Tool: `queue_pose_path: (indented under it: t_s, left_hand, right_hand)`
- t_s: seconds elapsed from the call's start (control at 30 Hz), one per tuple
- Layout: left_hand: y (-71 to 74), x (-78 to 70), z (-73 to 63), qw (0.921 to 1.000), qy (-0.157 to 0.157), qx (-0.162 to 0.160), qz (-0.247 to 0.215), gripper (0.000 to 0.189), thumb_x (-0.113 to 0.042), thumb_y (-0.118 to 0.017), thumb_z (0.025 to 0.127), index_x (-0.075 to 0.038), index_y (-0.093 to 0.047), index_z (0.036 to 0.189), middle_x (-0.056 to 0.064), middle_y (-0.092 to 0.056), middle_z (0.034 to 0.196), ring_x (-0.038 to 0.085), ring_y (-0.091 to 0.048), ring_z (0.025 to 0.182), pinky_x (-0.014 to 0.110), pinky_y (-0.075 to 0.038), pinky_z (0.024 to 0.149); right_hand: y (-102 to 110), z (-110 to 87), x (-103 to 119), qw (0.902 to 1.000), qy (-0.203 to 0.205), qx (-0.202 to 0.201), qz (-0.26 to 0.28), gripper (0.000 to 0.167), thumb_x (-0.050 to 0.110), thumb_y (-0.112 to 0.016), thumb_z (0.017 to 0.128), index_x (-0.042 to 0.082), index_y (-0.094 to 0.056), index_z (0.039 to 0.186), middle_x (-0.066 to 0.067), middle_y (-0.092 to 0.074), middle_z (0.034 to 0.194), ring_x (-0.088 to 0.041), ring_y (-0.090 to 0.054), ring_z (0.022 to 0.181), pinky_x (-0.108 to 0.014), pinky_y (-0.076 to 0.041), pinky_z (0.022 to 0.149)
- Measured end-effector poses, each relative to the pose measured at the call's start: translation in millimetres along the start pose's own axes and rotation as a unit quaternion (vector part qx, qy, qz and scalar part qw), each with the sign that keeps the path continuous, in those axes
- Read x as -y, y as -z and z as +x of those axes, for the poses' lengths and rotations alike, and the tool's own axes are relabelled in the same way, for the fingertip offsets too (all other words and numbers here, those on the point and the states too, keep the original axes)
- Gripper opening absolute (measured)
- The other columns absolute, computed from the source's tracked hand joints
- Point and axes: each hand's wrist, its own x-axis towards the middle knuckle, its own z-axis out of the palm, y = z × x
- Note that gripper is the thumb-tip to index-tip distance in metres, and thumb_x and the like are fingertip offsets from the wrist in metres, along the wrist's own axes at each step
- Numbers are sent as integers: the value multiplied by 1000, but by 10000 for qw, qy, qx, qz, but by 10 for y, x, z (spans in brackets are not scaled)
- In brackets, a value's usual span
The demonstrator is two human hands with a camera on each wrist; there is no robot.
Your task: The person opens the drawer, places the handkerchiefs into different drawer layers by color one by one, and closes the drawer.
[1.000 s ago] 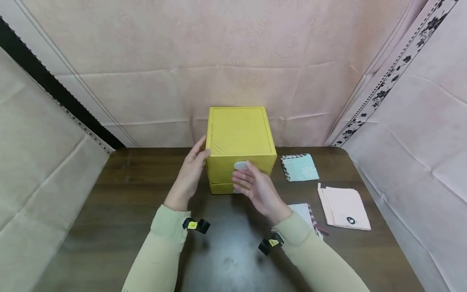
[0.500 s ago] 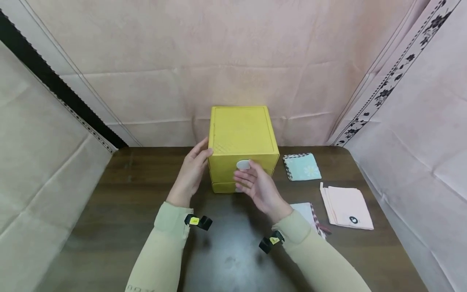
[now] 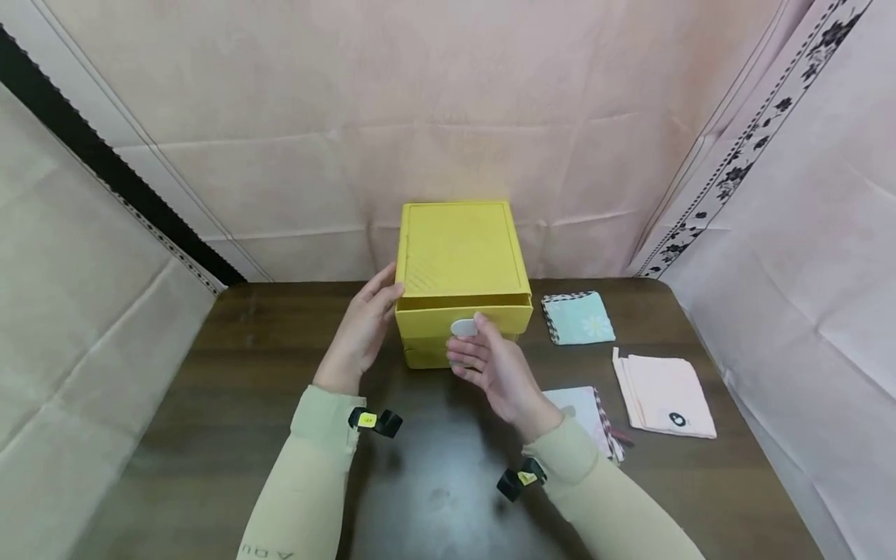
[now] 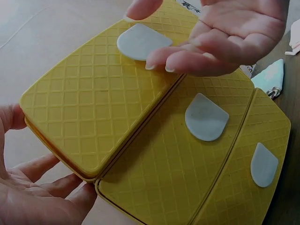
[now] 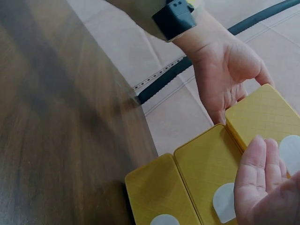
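A yellow storage box [image 3: 458, 249] with three stacked drawers stands at the back of the table. Its top drawer [image 3: 422, 320] sticks out a little, leaving a narrow dark gap under the lid. My right hand [image 3: 500, 377] pinches the white handle [image 3: 463, 327] of that drawer, thumb over it and fingers below. Along the box's left side, my left hand [image 3: 360, 330] rests with fairly straight fingers, its thumb near the front corner. In the left wrist view, the middle handle [image 4: 206, 117] and bottom handle [image 4: 264, 165] show untouched, their drawers pushed in.
Right of the box lie a folded light-blue cloth [image 3: 579, 320] with a checked edge and a folded white cloth [image 3: 670, 397] with a dark round emblem. Another pale cloth [image 3: 570, 400] is partly covered by my right forearm. Fabric hangs behind the brown table [image 3: 231, 404].
The top drawer has slid slightly out toward me, with my right hand drawing its handle. My left hand stays against the box's side.
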Motion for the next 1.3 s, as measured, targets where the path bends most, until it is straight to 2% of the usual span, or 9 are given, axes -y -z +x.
queue_pose_path:
  t_s: [0.13,0.3,0.5,0.63,0.87,1.3]
  left_hand:
    - [6,33,-6,10000,-42,45,59,63,-32,-64,94,-22,-36,150,-3,-32,151,15,-36,135,40,-21,114]
    - [-15,29,27,9994,-269,210,95,62,-34,-64,94,-21,-39,149,-1,-36,149,16,-40,133,41,-23,113]
    - [-17,14,55,9991,-303,264,116,61,-36,-64,94,-22,-41,148,-2,-38,148,16,-41,132,41,-24,113]
    - [-15,61,60,9994,-211,220,158,60,-37,-65,93,-24,-42,147,-3,-39,148,16,-41,131,40,-26,112]
    - [9,101,39,9997,-207,119,106,60,-35,-66,93,-22,-43,146,-1,-41,146,19,-44,129,40,-28,111]
    - [75,48,4,9995,-196,87,216,61,-37,-65,93,-24,-41,148,-2,-37,149,18,-42,131,41,-27,112]
  right_hand:
    - [8,4,-4,9997,-145,-170,-85,70,54,-68,85,-4,-53,122,-22,-60,121,-32,-60,109,-36,-51,88]
    - [26,20,-2,9993,9,-337,-163,70,54,-70,83,-4,-57,119,-20,-63,114,-35,-59,109,-36,-52,87]
    - [16,0,-6,9979,99,-498,-407,71,57,-67,83,-3,-57,120,-19,-63,115,-31,-61,103,-40,-50,89]
    - [31,-108,-70,9960,-79,-702,-553,75,60,-66,83,-3,-55,122,-19,-63,116,-30,-61,103,-38,-52,86]
    - [16,-351,-190,9947,-93,-696,-754,77,61,-64,84,-6,-55,122,-17,-65,112,-29,-62,98,-37,-53,80]
    - [-43,-562,-262,9957,-82,-589,-713,64,55,-63,87,-3,-62,112,-16,-68,101,-27,-63,89,-33,-51,69]
